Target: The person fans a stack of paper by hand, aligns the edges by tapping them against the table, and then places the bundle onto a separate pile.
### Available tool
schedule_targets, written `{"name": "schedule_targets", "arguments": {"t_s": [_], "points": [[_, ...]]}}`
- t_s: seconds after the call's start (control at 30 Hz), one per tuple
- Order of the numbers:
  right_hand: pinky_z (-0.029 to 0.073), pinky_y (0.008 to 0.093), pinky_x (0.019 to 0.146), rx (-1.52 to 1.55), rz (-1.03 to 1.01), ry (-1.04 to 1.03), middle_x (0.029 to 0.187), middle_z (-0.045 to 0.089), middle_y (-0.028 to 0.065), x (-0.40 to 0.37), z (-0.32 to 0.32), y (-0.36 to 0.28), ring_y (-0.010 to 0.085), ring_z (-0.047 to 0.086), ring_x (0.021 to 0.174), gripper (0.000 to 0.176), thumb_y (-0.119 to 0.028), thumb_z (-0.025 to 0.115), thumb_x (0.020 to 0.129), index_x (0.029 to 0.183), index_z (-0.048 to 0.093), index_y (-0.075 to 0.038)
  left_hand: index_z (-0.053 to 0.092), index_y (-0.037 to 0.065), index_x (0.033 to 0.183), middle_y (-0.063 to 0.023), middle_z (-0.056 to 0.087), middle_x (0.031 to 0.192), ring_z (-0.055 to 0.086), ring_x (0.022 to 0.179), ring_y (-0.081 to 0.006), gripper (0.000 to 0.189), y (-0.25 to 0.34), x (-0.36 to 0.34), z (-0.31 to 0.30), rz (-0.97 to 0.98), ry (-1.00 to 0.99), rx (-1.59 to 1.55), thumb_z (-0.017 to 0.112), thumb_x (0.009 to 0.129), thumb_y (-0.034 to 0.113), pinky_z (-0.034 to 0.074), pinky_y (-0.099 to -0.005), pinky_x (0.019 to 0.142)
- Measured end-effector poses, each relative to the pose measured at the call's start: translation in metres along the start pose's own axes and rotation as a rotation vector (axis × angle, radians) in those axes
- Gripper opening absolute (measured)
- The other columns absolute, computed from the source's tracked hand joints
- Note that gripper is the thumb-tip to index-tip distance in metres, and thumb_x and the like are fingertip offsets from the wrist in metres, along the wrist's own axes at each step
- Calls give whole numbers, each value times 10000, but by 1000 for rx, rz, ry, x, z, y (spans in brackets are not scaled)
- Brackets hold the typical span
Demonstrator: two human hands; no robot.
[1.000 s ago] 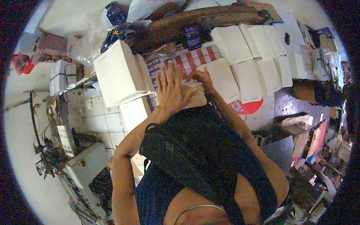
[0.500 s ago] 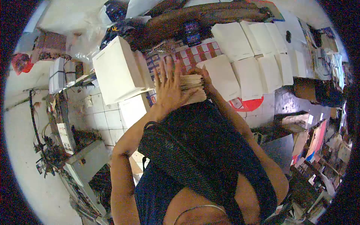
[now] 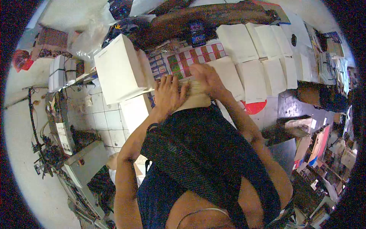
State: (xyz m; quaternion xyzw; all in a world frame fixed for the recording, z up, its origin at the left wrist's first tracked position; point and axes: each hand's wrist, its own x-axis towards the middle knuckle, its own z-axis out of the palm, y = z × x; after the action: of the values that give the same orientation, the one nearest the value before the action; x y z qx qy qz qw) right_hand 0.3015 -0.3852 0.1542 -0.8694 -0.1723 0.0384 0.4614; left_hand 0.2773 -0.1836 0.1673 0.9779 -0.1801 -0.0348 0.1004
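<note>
Between my two hands, close to my body, lies a stack of cream paper sheets (image 3: 196,99). My left hand (image 3: 167,96) rests on the left side of the stack, its fingers bent and slightly spread. On the far right part of the stack is my right hand (image 3: 207,81), blurred, with its fingers bent over the paper edge; what its fingertips grip is hidden. Beyond the hands is a red-and-white patterned sheet (image 3: 198,55). A tall cream paper stack (image 3: 118,70) stands to the left, and several cream stacks (image 3: 253,80) lie in rows to the right.
A red round object (image 3: 254,107) shows below the right stacks. Bundled papers (image 3: 57,74) stand at the far left. Clear plastic (image 3: 89,42) lies at the upper left. White floor tiles (image 3: 108,118) show at the left.
My right hand has moved from the stack's right edge up and over its top. My left hand has drawn slightly back, with its fingers more bent. The stack's layered edge is less visible.
</note>
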Motion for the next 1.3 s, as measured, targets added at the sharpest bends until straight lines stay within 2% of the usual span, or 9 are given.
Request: {"name": "schedule_targets", "arguments": {"t_s": [0.13,0.23,0.5,0.63,0.83,0.93,1.03,1.13,1.3], "points": [[199,536,1112,-611,-309,141,1472,341,192,-11,-13,-88,379,293,1370,805,-635,494,853,1420,390,-74,520,8,1226,-142,564,1131,492,1104,-314,639,-6,0,-1,54,6,20,604,776,454,379,-480,925],[97,554,1138,-565,-264,-93,1544,187,198,-24,25,-57,370,166,1430,924,-720,483,799,1447,352,-74,520,26,1243,-131,564,1136,491,1106,-307,645,-13,0,12,83,-11,86,614,755,438,379,-471,918],[40,563,1139,-654,-319,70,1524,197,253,-10,14,-86,372,149,1434,955,-729,452,803,1452,324,-40,499,43,1274,-117,542,1140,485,1075,-287,550,-21,-8,27,120,254,183,552,815,340,347,-476,945],[30,573,1133,-616,-235,-75,1525,171,269,-11,40,-37,402,102,1437,946,-695,457,817,1473,272,-39,512,43,1197,-119,522,1111,476,1072,-290,478,-9,0,9,8,132,19,552,817,330,344,-503,938],[12,575,1129,-451,-306,168,1542,91,265,9,-9,-112,447,58,1427,960,-672,447,834,1500,163,-42,520,56,1119,-113,519,1073,477,1059,-295,445,-7,-4,6,18,114,8,575,791,352,345,-500,936],[24,563,1135,-748,-185,-11,1538,82,276,14,6,-89,462,50,1422,966,-668,471,828,1501,163,-47,519,49,1160,-116,524,1089,480,1057,-297,499,-4,0,1,-23,60,-40,587,777,362,347,-496,936],[58,531,1146,-472,-226,106,1527,159,263,12,24,-48,416,130,1425,967,-654,498,827,1508,141,-68,525,40,1189,-124,525,1112,478,1074,-298,517,-3,-3,0,30,117,23,585,787,360,347,-499,939],[205,473,1127,-479,-116,87,1400,411,264,12,9,-38,360,367,1339,846,-617,495,857,1439,314,-31,536,31,1190,-138,526,1132,474,1097,-306,500,-6,-7,-2,34,46,68,570,829,374,348,-506,936],[393,370,979,804,253,-140,1020,648,165,5,20,71,259,589,1011,719,-604,234,960,1059,591,12,511,22,1232,-188,469,1279,420,1199,-364,550,2,-4,-13,-91,-154,-54,547,876,441,325,-533,979]]}}
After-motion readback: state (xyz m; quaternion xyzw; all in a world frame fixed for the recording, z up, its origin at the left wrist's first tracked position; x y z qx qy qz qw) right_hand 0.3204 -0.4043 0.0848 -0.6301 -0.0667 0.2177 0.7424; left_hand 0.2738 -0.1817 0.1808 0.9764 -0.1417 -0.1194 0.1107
